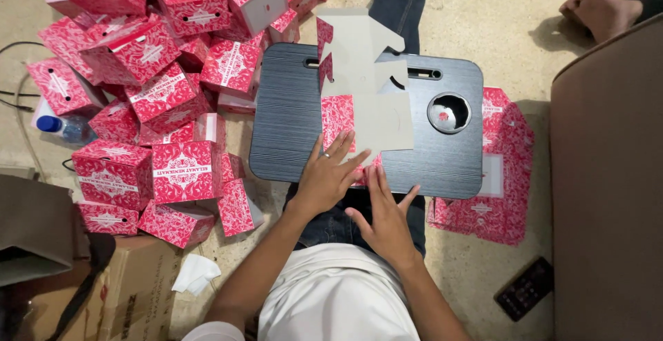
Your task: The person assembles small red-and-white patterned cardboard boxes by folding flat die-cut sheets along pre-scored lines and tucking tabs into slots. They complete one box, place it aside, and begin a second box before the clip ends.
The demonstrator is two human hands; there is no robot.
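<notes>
Lying under both hands (359,192): flat box blank (366,99).

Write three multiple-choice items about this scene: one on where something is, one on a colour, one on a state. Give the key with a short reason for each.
1. Where is the heap of folded boxes?
A. To the left of the lap desk
B. On top of the lap desk
C. On the sofa at the right

2. What colour is the pattern on the boxes?
A. Blue and yellow
B. Red and white
C. Green and black

3. What state is the cardboard piece on the lap desk in?
A. Folded into a closed box
B. Torn into two halves
C. Lying flat, unfolded

Key:
1 A: the heap sits on the floor left of the dark lap desk.
2 B: every box shows a red and white print.
3 C: it lies open with its plain inner side up, its near edge under the left hand and the right hand.
</notes>
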